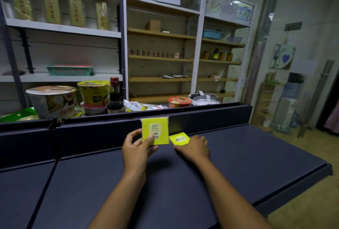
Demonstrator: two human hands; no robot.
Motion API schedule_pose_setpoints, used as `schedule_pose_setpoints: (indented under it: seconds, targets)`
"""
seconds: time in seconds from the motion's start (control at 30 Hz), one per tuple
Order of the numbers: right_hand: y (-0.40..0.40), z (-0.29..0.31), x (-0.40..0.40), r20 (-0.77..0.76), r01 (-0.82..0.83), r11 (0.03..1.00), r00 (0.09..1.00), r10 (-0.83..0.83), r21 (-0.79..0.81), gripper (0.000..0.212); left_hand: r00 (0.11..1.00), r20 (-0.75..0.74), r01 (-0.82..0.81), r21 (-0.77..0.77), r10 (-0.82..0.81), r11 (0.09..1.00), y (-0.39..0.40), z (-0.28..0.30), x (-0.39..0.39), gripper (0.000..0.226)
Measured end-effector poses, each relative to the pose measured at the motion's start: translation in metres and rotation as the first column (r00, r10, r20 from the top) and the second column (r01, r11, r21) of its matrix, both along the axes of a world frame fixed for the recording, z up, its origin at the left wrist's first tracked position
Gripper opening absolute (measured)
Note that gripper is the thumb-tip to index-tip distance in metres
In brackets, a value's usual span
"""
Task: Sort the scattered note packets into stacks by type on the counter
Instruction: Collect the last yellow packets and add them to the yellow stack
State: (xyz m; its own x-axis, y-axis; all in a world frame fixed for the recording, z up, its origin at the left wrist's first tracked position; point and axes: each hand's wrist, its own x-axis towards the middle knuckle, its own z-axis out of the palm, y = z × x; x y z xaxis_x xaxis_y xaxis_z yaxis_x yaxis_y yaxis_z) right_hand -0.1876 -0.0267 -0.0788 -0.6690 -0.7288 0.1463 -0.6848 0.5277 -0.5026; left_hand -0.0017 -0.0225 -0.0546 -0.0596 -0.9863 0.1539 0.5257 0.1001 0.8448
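1. Our left hand pinches one yellow packet upright above the surface; our right hand rests with fingers spread on a second packet lying flat just beside it.
2. Both packets look alike, so we judge one stack is barely begun; we see no other packets, so what is left is unclear.
3. Containers: a green basket on the shelf, holding something flat and reddish, and a blue basket higher up, contents hidden.
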Motion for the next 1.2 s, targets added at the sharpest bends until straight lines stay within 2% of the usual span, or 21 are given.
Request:
schedule_pose_setpoints:
  seconds: [0.07, 0.13, 0.17, 0.23, 0.27, 0.3, 0.4, 0.5, 0.73, 0.97, 1.2]
  targets:
    - [0.004, 0.006, -0.004, 0.126, -0.032, 0.997, 0.991, 0.042, -0.077, 0.088, 1.0, 0.003, -0.001, -0.008, 0.001, 1.0, 0.0, 0.001, 0.0, 0.027]
    - [0.012, 0.011, -0.009, 0.338, -0.093, 0.972, 0.927, 0.164, -0.216, 0.072, 1.0, 0.009, -0.002, -0.018, 0.003, 1.0, -0.001, 0.001, 0.0, 0.027]
    - [0.017, 0.012, -0.011, 0.473, -0.104, 0.949, 0.847, 0.242, -0.299, 0.064, 1.0, 0.016, -0.004, -0.022, 0.005, 1.0, -0.002, 0.001, 0.0, 0.027]
    - [0.03, 0.011, -0.011, 0.696, -0.063, 0.902, 0.613, 0.373, -0.427, 0.061, 1.0, 0.029, -0.005, -0.019, 0.006, 1.0, -0.001, 0.0, -0.001, 0.027]
    - [0.038, 0.01, -0.01, 0.735, -0.041, 0.884, 0.539, 0.411, -0.465, 0.065, 0.999, 0.035, -0.003, -0.016, 0.004, 1.0, 0.0, -0.001, -0.001, 0.027]
    - [0.045, 0.009, -0.009, 0.739, -0.035, 0.873, 0.516, 0.432, -0.486, 0.069, 0.999, 0.043, -0.001, -0.019, 0.002, 1.0, 0.002, -0.002, -0.001, 0.026]
    - [0.068, 0.011, 0.0, 0.693, -0.048, 0.829, 0.523, 0.496, -0.557, 0.073, 0.997, 0.08, -0.008, -0.051, 0.012, 0.999, 0.008, -0.002, 0.0, 0.025]
    - [0.093, 0.021, 0.013, 0.609, -0.047, 0.778, 0.592, 0.527, -0.627, 0.074, 0.994, 0.1, -0.03, -0.077, 0.037, 0.997, 0.014, -0.001, 0.008, 0.026]
    - [0.141, 0.032, 0.061, 0.454, -0.063, 0.709, 0.728, 0.514, -0.702, 0.074, 0.999, -0.005, -0.051, -0.033, 0.05, 0.998, 0.037, -0.002, 0.065, 0.032]
    - [0.169, 0.026, 0.135, 0.426, -0.049, 0.635, 0.701, 0.572, -0.771, 0.058, 0.995, -0.075, -0.071, -0.101, 0.064, 0.992, 0.072, -0.01, 0.163, 0.034]
    - [0.18, 0.026, 0.216, 0.412, -0.062, 0.595, 0.664, 0.624, -0.802, 0.056, 0.995, 0.006, -0.1, -0.187, 0.103, 0.977, 0.093, -0.007, 0.257, 0.035]
